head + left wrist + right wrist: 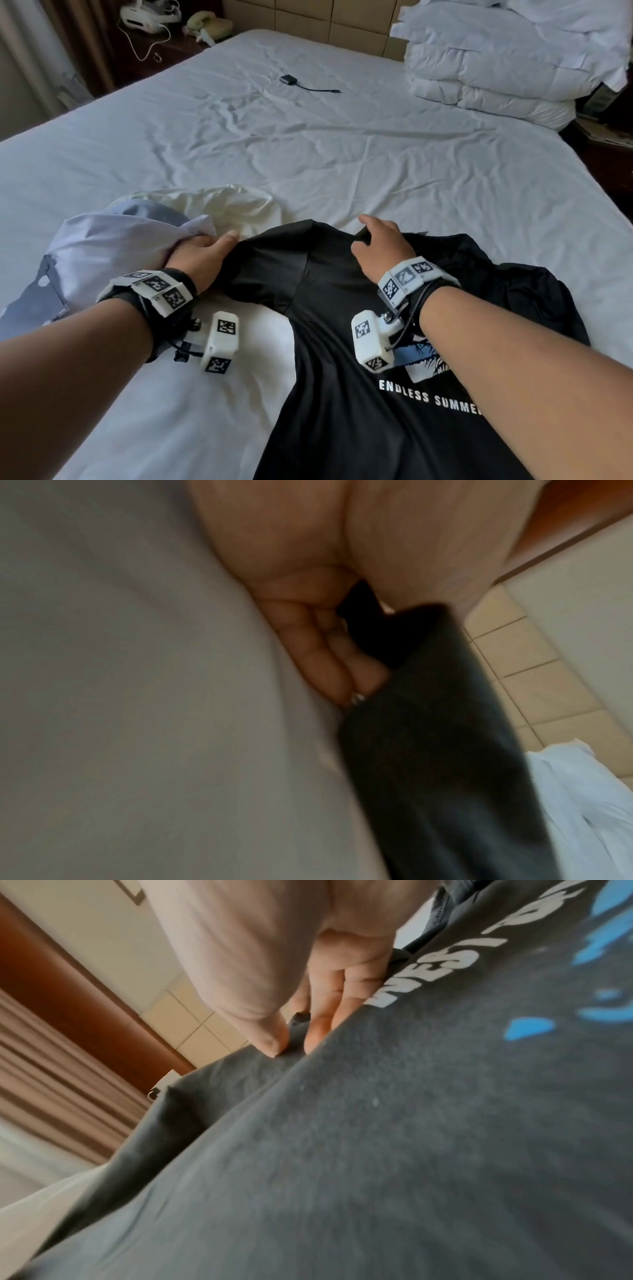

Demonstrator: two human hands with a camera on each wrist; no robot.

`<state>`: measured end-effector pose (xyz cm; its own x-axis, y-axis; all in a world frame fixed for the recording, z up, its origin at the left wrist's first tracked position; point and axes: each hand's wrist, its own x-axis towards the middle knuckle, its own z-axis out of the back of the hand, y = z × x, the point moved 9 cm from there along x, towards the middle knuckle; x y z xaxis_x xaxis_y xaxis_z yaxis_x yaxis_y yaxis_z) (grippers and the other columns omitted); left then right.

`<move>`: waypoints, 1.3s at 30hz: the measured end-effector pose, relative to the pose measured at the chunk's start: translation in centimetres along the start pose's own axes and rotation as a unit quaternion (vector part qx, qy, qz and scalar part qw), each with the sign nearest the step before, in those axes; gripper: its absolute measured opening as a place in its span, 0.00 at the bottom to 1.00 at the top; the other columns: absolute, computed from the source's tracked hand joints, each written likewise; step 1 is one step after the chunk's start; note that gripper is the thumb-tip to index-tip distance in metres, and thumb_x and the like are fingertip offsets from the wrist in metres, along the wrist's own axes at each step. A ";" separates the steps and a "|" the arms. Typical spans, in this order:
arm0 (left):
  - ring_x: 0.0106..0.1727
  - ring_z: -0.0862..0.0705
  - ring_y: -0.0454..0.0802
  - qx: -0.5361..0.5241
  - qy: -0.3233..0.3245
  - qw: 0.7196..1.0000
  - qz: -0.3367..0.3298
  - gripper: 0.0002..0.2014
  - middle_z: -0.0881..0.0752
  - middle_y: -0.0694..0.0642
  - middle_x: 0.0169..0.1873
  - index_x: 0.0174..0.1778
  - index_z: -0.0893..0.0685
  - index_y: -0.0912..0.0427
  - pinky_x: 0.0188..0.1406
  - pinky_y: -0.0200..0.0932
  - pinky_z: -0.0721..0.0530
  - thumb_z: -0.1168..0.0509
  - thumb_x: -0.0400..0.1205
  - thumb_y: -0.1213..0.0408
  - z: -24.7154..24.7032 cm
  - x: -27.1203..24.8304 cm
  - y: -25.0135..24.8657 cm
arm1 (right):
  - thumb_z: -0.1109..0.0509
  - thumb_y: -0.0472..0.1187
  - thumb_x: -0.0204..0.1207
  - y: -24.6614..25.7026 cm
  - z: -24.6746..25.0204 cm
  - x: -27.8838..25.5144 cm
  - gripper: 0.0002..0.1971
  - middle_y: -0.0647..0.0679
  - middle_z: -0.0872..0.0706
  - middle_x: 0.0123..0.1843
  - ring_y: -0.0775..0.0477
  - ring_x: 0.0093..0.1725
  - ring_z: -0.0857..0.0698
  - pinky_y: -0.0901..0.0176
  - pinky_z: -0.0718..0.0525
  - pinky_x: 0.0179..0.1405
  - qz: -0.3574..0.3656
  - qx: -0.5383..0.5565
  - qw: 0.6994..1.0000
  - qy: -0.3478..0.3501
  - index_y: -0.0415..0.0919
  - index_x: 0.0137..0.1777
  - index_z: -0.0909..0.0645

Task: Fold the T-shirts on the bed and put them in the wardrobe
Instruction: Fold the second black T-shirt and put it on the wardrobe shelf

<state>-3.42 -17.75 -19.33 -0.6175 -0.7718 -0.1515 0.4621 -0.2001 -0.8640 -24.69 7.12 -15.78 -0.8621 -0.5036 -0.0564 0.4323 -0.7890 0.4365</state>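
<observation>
1. Step in hand: the black T-shirt, printed side up, is being spread flat at the near edge of the bed — folding proper is judged not yet begun, and nothing appears to have gone to the wardrobe, which is not in view.
2. Grip state: the left sleeve fabric is pinched by the left hand, thumb on top; in the left wrist view the fingers are curled under the dark cloth. The shoulder by the collar is pinched between thumb and fingertips of the right hand.
3. Next move: both held points should probably be drawn apart and laid down, so that the far sleeve, bunched toward the right edge, can be smoothed.
4. Obstructions: a pale lilac garment and a cream garment lie touching the left hand — the sleeve may drag them.
5. Open room: the middle of the bed is bare sheet, apart from a small adapter with cable well beyond; folded duvets occupy the far right corner.
</observation>
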 end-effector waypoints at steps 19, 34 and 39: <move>0.43 0.13 0.62 -0.261 0.050 0.960 0.092 0.13 0.17 0.62 0.39 0.37 0.16 0.52 0.45 0.61 0.11 0.24 0.75 0.48 -1.9 -0.5 2.3 | 0.35 0.47 0.81 -3.7 1.6 4.3 0.26 0.53 0.17 0.74 0.49 0.71 0.18 0.55 0.23 0.72 -0.040 0.176 0.980 -0.084 0.54 0.79 0.26; 0.38 0.08 0.55 -0.340 -0.011 0.932 0.122 0.06 0.09 0.54 0.43 0.50 0.12 0.53 0.34 0.48 0.10 0.32 0.87 0.57 -0.8 -1.7 2.0 | 0.40 0.76 0.76 4.9 -6.7 -4.6 0.40 0.56 0.47 0.91 0.50 0.89 0.50 0.44 0.46 0.87 0.146 -0.126 0.959 0.209 0.67 0.86 0.43; 0.44 0.07 0.56 -0.387 0.004 0.910 0.149 0.19 0.11 0.60 0.51 0.71 0.20 0.59 0.36 0.48 0.10 0.33 0.86 0.56 -0.9 -3.6 2.6 | 0.38 0.73 0.77 5.5 -6.8 -4.8 0.41 0.55 0.50 0.91 0.48 0.90 0.52 0.43 0.46 0.87 0.126 -0.147 0.955 0.226 0.66 0.88 0.46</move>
<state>-0.54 -14.97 -21.44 -0.5450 -0.7167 -0.4351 0.0254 0.5046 -0.8630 -16.40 2.79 -19.27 -0.5473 -0.7386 -0.3937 0.7236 -0.6539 0.2210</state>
